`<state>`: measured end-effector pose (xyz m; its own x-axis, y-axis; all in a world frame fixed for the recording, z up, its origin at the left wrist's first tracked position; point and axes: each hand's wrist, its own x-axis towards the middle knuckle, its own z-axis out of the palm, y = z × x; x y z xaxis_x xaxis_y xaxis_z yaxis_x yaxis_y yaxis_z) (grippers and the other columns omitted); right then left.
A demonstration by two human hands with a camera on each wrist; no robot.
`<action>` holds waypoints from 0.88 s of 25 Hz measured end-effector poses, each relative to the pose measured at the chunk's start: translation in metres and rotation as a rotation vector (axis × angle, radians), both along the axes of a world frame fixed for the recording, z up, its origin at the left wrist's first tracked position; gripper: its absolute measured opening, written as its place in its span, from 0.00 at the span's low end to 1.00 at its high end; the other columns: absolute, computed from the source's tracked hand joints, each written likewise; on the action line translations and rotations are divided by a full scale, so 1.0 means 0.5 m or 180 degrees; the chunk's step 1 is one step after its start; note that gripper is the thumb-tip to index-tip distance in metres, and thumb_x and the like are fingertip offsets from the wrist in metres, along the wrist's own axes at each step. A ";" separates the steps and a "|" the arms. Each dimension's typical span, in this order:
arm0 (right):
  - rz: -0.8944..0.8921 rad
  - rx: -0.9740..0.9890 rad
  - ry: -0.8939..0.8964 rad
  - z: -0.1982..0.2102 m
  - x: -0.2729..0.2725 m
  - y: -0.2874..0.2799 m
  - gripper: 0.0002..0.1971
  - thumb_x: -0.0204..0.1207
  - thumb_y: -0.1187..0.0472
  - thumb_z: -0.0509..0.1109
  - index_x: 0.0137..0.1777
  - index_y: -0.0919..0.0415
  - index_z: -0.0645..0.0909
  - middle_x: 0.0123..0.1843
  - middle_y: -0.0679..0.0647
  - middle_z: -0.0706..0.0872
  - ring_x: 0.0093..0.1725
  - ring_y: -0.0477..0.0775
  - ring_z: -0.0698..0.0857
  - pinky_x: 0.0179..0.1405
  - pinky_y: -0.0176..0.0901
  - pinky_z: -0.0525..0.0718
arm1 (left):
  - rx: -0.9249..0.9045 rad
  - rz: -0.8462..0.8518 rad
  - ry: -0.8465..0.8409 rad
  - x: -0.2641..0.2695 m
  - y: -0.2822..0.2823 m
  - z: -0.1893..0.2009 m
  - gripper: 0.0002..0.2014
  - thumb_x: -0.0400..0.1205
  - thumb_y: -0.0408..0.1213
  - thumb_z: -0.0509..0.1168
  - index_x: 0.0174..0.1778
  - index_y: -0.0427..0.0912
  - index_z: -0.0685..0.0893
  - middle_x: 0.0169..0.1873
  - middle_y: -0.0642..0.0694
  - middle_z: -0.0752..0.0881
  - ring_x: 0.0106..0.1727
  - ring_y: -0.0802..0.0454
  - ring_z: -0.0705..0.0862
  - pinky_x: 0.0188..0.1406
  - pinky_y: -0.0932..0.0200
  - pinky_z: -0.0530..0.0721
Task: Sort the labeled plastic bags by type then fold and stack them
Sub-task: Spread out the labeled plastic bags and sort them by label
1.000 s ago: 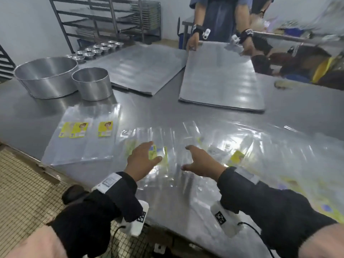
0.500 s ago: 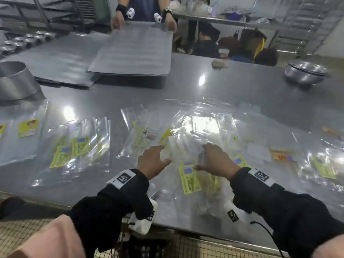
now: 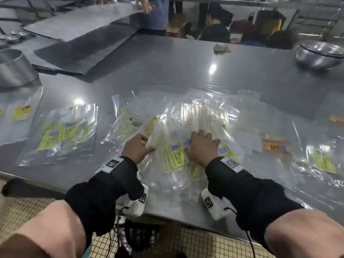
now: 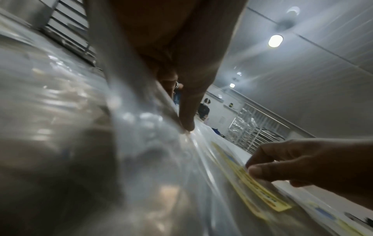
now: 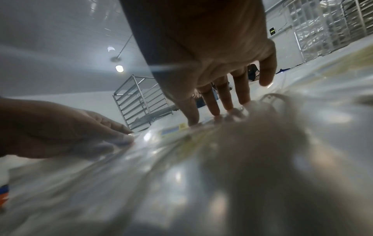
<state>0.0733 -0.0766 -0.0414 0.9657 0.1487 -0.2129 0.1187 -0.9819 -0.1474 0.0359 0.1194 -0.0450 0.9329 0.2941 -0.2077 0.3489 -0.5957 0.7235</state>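
Head view: the frame has swung right since half a second ago; the sorted stack of yellow-label bags (image 3: 61,131) now sits at mid-left, and the loose heap (image 3: 197,116) fills the centre. My judgement: I am done with the left stack and am starting on the next bag to sort. My left hand (image 3: 136,148) lies on the left edge of the top bag (image 3: 167,151), just below frame centre, thumb out toward its yellow label (image 3: 175,157). My right hand (image 3: 202,146) rests on the bag's right side, fingers spread. The steel table (image 3: 186,71) shows bare above.

Left wrist view: my left fingers (image 4: 187,115), centre frame, press down onto the film; nothing is closed round it. My right hand enters at lower right, thumb on the label (image 4: 260,188).

Right wrist view: right fingertips (image 5: 214,110) stand straight on the plastic at upper centre, pressing, not pinching. The bag is clear, glossy and creased, several layers deep.
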 end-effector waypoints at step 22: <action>-0.1220 0.1348 0.0710 0.002 0.026 0.088 0.34 0.60 0.57 0.84 0.61 0.62 0.69 0.54 0.55 0.80 0.60 0.60 0.78 0.65 0.60 0.75 | -0.0350 -0.0976 0.0167 0.030 0.054 -0.013 0.20 0.78 0.29 0.67 0.68 0.39 0.80 0.42 0.45 0.79 0.50 0.45 0.80 0.43 0.73 0.76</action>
